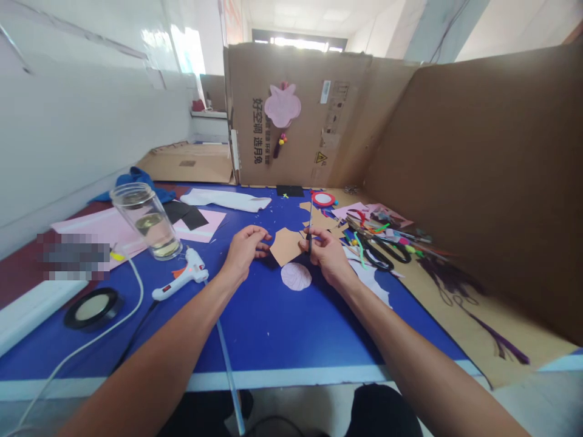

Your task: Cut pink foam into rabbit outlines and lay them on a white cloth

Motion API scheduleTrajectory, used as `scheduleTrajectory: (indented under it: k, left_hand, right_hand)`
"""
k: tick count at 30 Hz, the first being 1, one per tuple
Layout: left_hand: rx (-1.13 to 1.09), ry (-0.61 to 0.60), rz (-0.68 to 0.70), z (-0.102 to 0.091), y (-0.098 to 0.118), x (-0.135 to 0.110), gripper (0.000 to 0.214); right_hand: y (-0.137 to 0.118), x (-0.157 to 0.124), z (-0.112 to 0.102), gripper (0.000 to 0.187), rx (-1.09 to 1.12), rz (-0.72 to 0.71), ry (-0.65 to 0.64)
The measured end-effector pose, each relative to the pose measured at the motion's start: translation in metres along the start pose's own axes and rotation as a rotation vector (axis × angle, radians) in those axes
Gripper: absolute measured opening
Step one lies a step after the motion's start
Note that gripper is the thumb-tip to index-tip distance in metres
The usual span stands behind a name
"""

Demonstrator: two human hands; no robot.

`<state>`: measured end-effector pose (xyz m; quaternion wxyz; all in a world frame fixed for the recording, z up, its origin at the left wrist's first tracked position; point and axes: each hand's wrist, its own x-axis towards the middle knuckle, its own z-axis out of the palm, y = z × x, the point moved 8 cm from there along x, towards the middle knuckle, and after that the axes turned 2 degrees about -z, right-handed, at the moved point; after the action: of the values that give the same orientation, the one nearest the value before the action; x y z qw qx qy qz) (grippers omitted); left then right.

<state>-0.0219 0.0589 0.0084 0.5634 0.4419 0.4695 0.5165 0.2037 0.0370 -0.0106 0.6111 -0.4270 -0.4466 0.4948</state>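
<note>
My right hand (325, 252) is closed around small scissors (310, 241) with a dark handle, and a thin blade points up and away from me. Its fingertips also touch the right edge of a tan piece of paper (286, 246) with angular cut edges. My left hand (248, 249) hovers just left of this paper, fingers curved and apart, with nothing visible in them. Below the paper, a round pale pink paper piece (296, 277) with drawn lines lies on the blue table (273, 334). Tan paper offcuts (321, 227) lie beyond my right hand.
On the left are a white glue gun (182, 279), a glass jar of liquid (152, 227), a black tape roll (93, 308) and a white cord. Large scissors (376, 252), pens and scraps crowd the right. Cardboard walls (346, 121) stand behind and right.
</note>
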Motion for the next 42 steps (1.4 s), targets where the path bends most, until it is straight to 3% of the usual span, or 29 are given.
scheduleTrajectory:
  k: [5, 10, 19, 25, 31, 36, 42]
  left_hand:
    - [0.05, -0.124, 0.041, 0.015, -0.003, -0.004, 0.024]
    - [0.13, -0.252, 0.002, 0.028, -0.01, -0.01, 0.019]
    - [0.237, -0.227, -0.051, 0.036, 0.011, -0.004, 0.006]
    - [0.251, -0.29, -0.125, 0.059, 0.005, -0.005, 0.022]
    - [0.097, -0.208, -0.172, 0.051, -0.009, -0.009, 0.016]
    - [0.04, -0.141, -0.133, 0.041, -0.011, -0.008, 0.007]
    - [0.071, -0.161, -0.095, 0.038, -0.012, -0.003, 0.011]
  right_hand:
    - [-0.002, 0.0, 0.0, 0.062, 0.019, -0.012, 0.008]
    - [-0.002, 0.0, -0.001, 0.061, 0.029, -0.032, 0.026]
    - [-0.002, 0.001, -0.006, 0.062, 0.073, -0.065, 0.067]
    - [-0.005, 0.001, -0.005, 0.062, 0.073, -0.068, 0.092]
    - [-0.009, 0.0, -0.001, 0.062, 0.031, -0.081, 0.075]
    - [-0.011, -0.004, 0.006, 0.063, -0.016, -0.053, 0.04]
    - [-0.005, -0.003, 0.005, 0.059, -0.054, -0.037, -0.003]
